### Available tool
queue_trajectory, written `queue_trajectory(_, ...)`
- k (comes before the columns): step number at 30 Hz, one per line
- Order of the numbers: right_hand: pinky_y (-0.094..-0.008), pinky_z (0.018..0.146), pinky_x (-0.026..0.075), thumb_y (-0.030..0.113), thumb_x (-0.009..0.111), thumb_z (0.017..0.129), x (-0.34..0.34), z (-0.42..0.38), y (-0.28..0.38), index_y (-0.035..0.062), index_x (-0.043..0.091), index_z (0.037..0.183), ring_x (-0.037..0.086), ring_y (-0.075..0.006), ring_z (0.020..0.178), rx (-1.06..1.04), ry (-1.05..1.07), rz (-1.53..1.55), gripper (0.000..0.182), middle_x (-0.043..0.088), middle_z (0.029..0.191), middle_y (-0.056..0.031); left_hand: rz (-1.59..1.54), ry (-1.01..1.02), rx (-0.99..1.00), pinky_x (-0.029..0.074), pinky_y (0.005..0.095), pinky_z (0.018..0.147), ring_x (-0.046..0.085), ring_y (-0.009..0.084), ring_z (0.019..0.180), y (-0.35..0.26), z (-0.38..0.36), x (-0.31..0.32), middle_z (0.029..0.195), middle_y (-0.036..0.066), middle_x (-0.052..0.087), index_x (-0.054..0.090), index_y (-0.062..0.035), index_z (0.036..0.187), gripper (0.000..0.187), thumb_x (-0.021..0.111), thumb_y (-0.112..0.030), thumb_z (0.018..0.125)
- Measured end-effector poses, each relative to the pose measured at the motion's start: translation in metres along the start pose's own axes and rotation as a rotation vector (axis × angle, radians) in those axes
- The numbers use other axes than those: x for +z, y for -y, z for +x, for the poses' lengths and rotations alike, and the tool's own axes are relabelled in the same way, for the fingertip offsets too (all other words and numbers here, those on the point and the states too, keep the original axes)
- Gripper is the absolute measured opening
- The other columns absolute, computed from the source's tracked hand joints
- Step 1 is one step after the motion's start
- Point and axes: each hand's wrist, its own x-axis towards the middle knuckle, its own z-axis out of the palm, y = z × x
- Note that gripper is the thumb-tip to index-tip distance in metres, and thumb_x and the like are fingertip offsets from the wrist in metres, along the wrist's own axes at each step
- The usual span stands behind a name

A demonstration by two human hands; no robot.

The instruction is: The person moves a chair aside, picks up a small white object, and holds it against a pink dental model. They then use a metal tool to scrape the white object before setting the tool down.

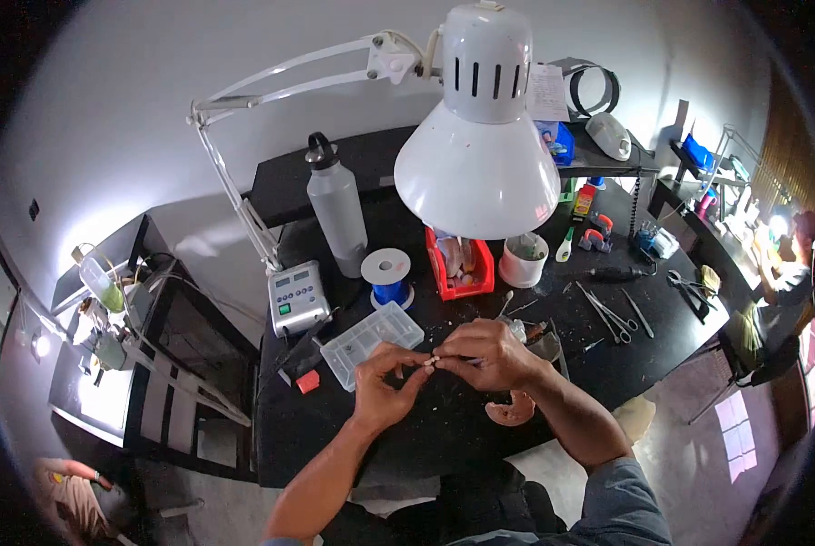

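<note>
Over the black table, my left hand [387,386] and my right hand [485,355] meet fingertip to fingertip. Both pinch a tiny pale piece [432,362] between them, too small to make out in detail. Left of my left hand lies a clear compartment case [366,341]. A pinkish curved piece [510,409] rests on the table under my right wrist. Small items and a tray edge show partly behind my right hand.
A white lamp [480,173] hangs above the table [334,446]. Around the hands stand a grey bottle [337,214], blue spool [386,278], control box [299,298], red bin [460,266], white pot [522,261] and scissors [607,314]. Another person [794,264] sits far right.
</note>
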Motion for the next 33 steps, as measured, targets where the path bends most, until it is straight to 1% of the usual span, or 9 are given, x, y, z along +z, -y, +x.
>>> queue_trajectory(5, -0.038, 0.071, 0.059, 0.01, 0.088, 0.087, -0.0013, 0.0016, 0.0017, 0.0045, 0.08, 0.102, 0.078, -0.0264, 0.082, 0.011, 0.026, -0.01, 0.017, 0.079, 0.092, -0.0102, -0.011, 0.0, 0.068, 0.05, 0.0293, 0.069, 0.065, 0.0148, 0.083, 0.0044, 0.001, 0.0008, 0.098, 0.007, 0.078, 0.083, -0.0056, 0.106, 0.024, 0.089, -0.002, 0.084)
queue_trajectory(11, -0.0367, 0.07, 0.059, 0.011, 0.088, 0.086, -0.0021, 0.0024, 0.0049, 0.0054, 0.081, 0.1, 0.078, -0.0254, 0.081, 0.021, 0.019, -0.036, 0.017, 0.079, 0.092, -0.0096, -0.015, 0.005, 0.004, 0.052, 0.0299, 0.07, 0.067, 0.0168, 0.086, -0.0038, 0.0011, 0.0002, 0.098, 0.008, 0.079, 0.083, -0.0051, 0.105, 0.022, 0.088, -0.002, 0.084)
queue_trajectory(16, -0.0372, 0.071, 0.059, 0.012, 0.089, 0.086, 0.0018, -0.0008, -0.0003, 0.0055, 0.081, 0.099, 0.078, -0.0256, 0.081, 0.013, 0.007, -0.031, 0.017, 0.079, 0.091, -0.0093, -0.003, 0.015, 0.046, 0.051, 0.0301, 0.069, 0.067, 0.0168, 0.084, 0.0031, 0.0012, 0.0009, 0.097, 0.008, 0.078, 0.083, -0.0053, 0.103, 0.019, 0.087, -0.003, 0.085)
queue_trajectory(19, -0.0398, 0.069, 0.059, 0.013, 0.085, 0.088, -0.0007, 0.0017, 0.0025, 0.0051, 0.078, 0.099, 0.076, -0.0266, 0.081, -0.006, 0.019, -0.039, 0.015, 0.077, 0.093, -0.0088, 0.005, 0.019, 0.025, 0.051, 0.0301, 0.069, 0.067, 0.017, 0.084, -0.0001, 0.0009, 0.0002, 0.097, 0.009, 0.078, 0.084, -0.0054, 0.104, 0.019, 0.087, -0.003, 0.085)
queue_trajectory(22, -0.04, 0.069, 0.059, 0.014, 0.086, 0.088, -0.0005, 0.001, 0.0022, 0.0056, 0.078, 0.098, 0.076, -0.0264, 0.081, 0.019, 0.023, -0.031, 0.015, 0.077, 0.093, -0.0089, 0.006, 0.016, 0.012, 0.051, 0.0299, 0.069, 0.066, 0.0168, 0.084, -0.0025, 0.0017, 0.0001, 0.097, 0.009, 0.078, 0.084, -0.0056, 0.104, 0.019, 0.087, -0.004, 0.085)
queue_trajectory(26, -0.0372, 0.071, 0.06, 0.013, 0.089, 0.086, 0.0002, -0.0003, 0.0018, 0.0071, 0.082, 0.103, 0.078, -0.0247, 0.083, 0.022, -0.004, -0.049, 0.019, 0.079, 0.095, -0.0086, 0.016, 0.021, -0.005, 0.05, 0.0299, 0.069, 0.064, 0.0164, 0.083, -0.0019, 0.0015, -0.0007, 0.097, 0.009, 0.078, 0.084, -0.0058, 0.105, 0.019, 0.088, -0.006, 0.087)
queue_trajectory(29, -0.0367, 0.071, 0.06, 0.013, 0.089, 0.086, 0.001, 0.0003, 0.0022, 0.0082, 0.082, 0.104, 0.077, -0.0246, 0.083, 0.024, -0.03, -0.048, 0.019, 0.079, 0.095, -0.0082, -0.027, -0.008, 0.008, 0.048, 0.0316, 0.065, 0.064, 0.0184, 0.081, 0.001, 0.0015, 0.0006, 0.091, 0.008, 0.077, 0.085, -0.0078, 0.107, 0.021, 0.089, -0.008, 0.086)
queue_trajectory(31, -0.0365, 0.07, 0.06, 0.013, 0.089, 0.086, 0.0011, 0.0011, 0.0028, 0.0087, 0.082, 0.104, 0.077, -0.0247, 0.083, 0.011, -0.028, -0.046, 0.02, 0.079, 0.095, -0.0081, -0.013, -0.008, 0.024, 0.048, 0.0314, 0.065, 0.064, 0.0182, 0.08, 0.001, 0.0019, 0.0007, 0.091, 0.008, 0.077, 0.085, -0.008, 0.106, 0.021, 0.089, -0.009, 0.086)
queue_trajectory(33, -0.0386, 0.072, 0.061, 0.014, 0.088, 0.088, 0.0009, 0.0007, 0.0028, 0.0078, 0.081, 0.103, 0.077, -0.0262, 0.083, 0.003, -0.019, -0.057, 0.018, 0.078, 0.095, -0.0085, -0.01, -0.007, 0.027, 0.048, 0.0311, 0.065, 0.064, 0.018, 0.081, 0.0008, 0.0022, 0.0007, 0.092, 0.008, 0.077, 0.085, -0.0082, 0.107, 0.021, 0.089, -0.009, 0.086)
